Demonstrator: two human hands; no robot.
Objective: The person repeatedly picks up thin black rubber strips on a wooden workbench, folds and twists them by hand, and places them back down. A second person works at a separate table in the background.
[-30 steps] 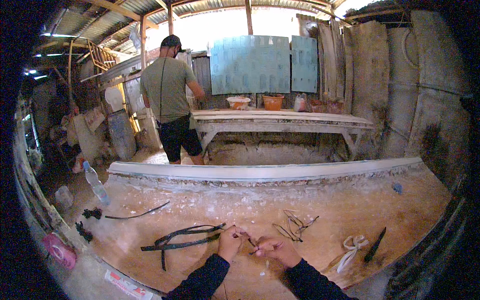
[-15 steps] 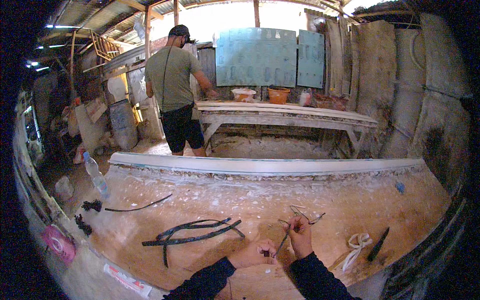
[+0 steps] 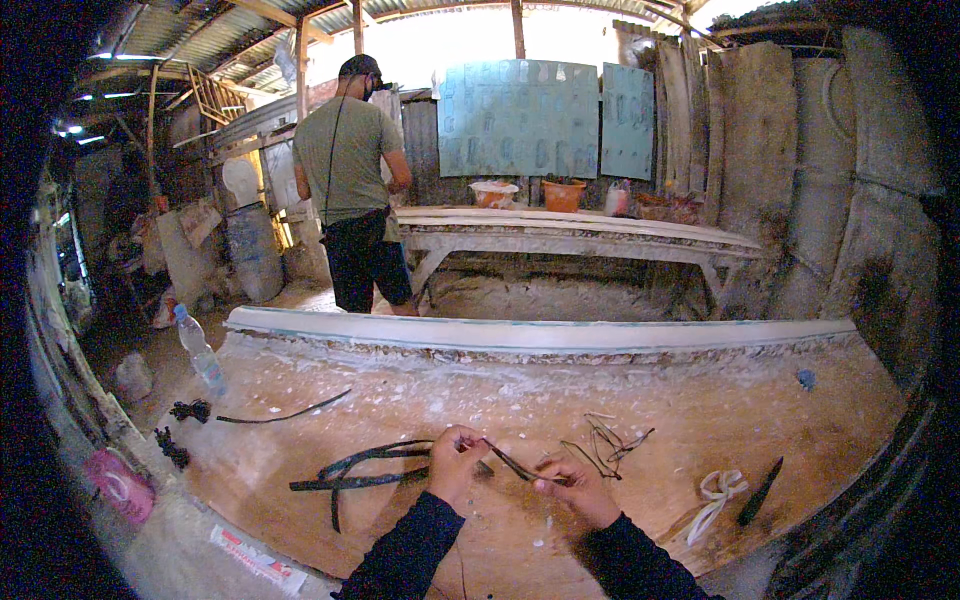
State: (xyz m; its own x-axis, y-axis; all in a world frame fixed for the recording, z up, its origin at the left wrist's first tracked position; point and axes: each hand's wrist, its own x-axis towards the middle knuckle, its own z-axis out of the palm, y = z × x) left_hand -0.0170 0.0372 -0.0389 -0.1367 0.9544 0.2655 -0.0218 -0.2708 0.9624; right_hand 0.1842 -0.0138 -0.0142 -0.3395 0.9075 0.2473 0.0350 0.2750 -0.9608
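Observation:
A short black strip [image 3: 511,461] is stretched between my two hands above the wooden board. My left hand [image 3: 457,466] pinches its upper left end. The fingers of my right hand [image 3: 582,490] are closed on the lower right end. Several thin dark strips [image 3: 606,448] lie in a loose tangle just beyond my right hand. Behind my left hand rest longer, wider black strips [image 3: 360,482], partly covered by it. Farther left is a single thin black strip [image 3: 290,412].
A white cord [image 3: 716,503] and a dark pointed tool [image 3: 761,491] lie at right. On the left are black bundles [image 3: 190,410], a plastic bottle [image 3: 199,350] and a pink object [image 3: 120,487]. A long white moulding [image 3: 540,335] spans the far edge. Beyond, a person [image 3: 350,160] stands beside another table [image 3: 570,228].
My left hand has moved up and left, my right hand down and slightly left. The black strip now spans them. Thin strips lie beyond my right hand. The other person's arm has drawn in.

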